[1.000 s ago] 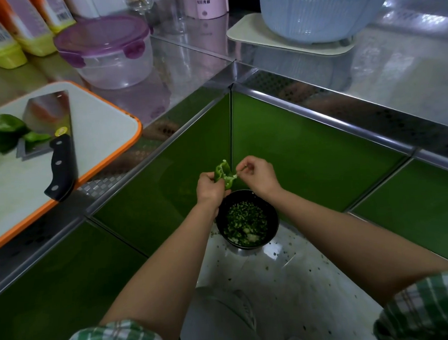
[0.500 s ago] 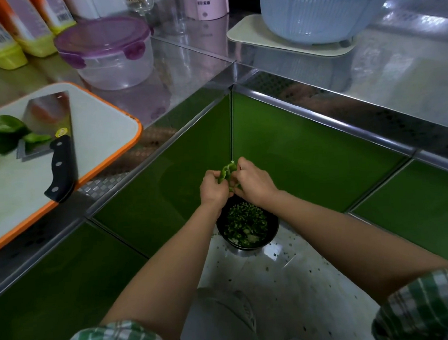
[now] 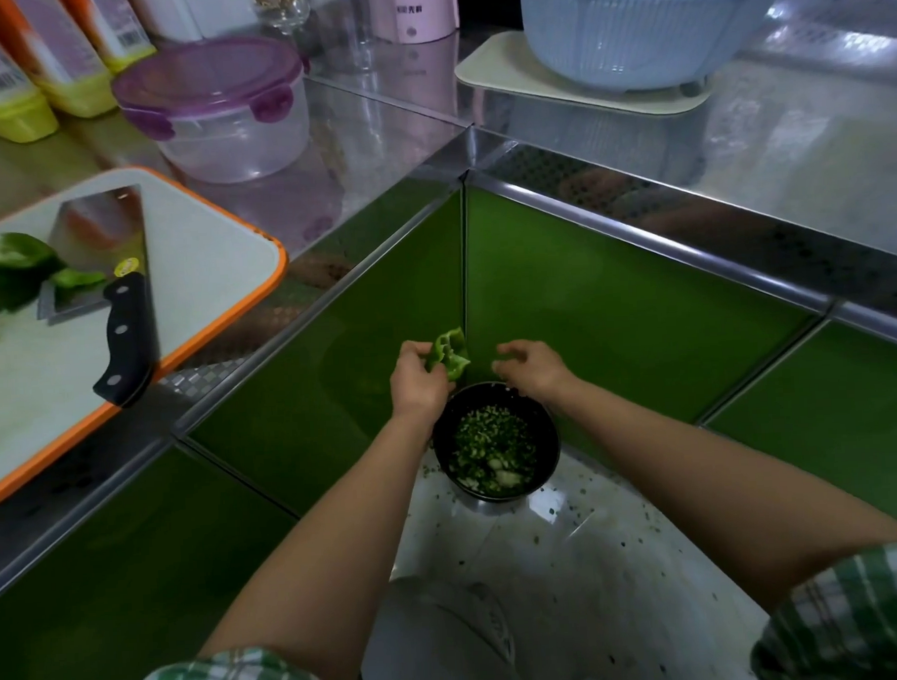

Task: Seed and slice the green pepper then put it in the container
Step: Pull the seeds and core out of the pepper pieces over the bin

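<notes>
Holding ragged, curled green pepper piece [image 3: 448,359], left hand [image 3: 416,387], near black bin [image 3: 552,438]

I log a blue slotted basket [image 3: 649,38] on a cream mat [image 3: 496,75] at 1 o'clock. Pink appliance [image 3: 416,12] at 12; bottles [image 3: 10,109] standing on yellow caps at 10. Black bin [image 3: 546,438] holding green scraps on the floor, centre.

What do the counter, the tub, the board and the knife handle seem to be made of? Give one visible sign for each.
Counter: likely stainless steel, polished; it mirrors the things on it.
Tub: clear plastic, see-through walls, tinted purple clip lid.
Board: probably plastic, matt white with an orange rim.
Knife handle: black, smooth, with pale rivets; plastic or wood, cannot tell.
</notes>
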`<state>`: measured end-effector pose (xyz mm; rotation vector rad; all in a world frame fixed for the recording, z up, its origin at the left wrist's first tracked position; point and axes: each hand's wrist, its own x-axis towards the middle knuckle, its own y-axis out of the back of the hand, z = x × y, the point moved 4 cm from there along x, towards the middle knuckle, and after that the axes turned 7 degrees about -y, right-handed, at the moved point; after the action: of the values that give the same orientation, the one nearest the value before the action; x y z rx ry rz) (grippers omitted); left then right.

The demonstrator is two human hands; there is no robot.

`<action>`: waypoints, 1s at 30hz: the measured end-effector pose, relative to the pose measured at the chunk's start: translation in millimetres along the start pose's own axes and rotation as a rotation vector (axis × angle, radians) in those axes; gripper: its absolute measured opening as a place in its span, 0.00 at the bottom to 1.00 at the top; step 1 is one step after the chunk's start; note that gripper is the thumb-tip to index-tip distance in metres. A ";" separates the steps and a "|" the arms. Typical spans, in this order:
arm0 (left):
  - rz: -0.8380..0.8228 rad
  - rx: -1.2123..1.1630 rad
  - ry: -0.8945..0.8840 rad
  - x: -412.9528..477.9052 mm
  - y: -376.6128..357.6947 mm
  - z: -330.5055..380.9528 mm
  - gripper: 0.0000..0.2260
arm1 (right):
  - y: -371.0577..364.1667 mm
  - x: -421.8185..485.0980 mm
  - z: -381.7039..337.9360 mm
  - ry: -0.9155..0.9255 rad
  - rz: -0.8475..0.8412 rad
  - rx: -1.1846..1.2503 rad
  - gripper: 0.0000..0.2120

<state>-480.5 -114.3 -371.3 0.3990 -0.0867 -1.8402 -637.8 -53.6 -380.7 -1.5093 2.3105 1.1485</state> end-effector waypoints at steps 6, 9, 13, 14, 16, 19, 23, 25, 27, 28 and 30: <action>-0.085 -0.093 -0.042 -7.0 -7.1 7.8 0.10 | -16.8 -9.2 -19.6 -0.085 -0.184 0.276 0.15; -0.177 -0.193 -0.021 -13.9 -7.0 11.8 0.13 | -17.2 -3.6 -20.7 -0.119 -0.096 0.363 0.07; -0.304 -0.077 -0.067 -17.7 -9.4 14.6 0.19 | -5.4 -7.3 -22.4 -0.041 0.132 0.185 0.10; -0.315 -0.061 -0.078 -18.5 -11.5 15.8 0.19 | -2.0 -9.5 -25.0 0.027 0.208 0.107 0.11; -0.295 -0.062 -0.090 -18.2 -14.6 18.8 0.18 | 1.7 -14.0 -30.9 0.175 0.286 0.065 0.14; -0.229 -0.054 -0.106 -15.3 -12.3 22.5 0.18 | 4.9 -16.8 -34.1 0.302 0.276 0.101 0.15; -0.247 0.078 -0.150 -13.3 -11.6 24.9 0.20 | 9.4 -16.5 -37.0 0.367 0.300 0.141 0.13; -0.231 0.140 -0.182 -11.7 -10.6 25.5 0.18 | 11.0 -17.6 -38.3 0.407 0.302 0.149 0.13; -0.201 0.163 -0.192 -9.1 -8.6 25.5 0.15 | 13.0 -19.3 -39.7 0.438 0.292 0.137 0.13; -0.191 0.170 -0.192 -8.5 -7.9 25.9 0.13 | 13.1 -19.7 -39.8 0.435 0.270 0.139 0.12; -0.197 0.156 -0.181 -9.8 -8.5 26.8 0.08 | 10.5 -19.2 -39.7 0.387 0.199 0.161 0.13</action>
<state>-494.3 -106.3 -346.1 0.3590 -0.3266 -2.0690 -626.6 -64.2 -338.1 -1.5857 2.7816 0.7319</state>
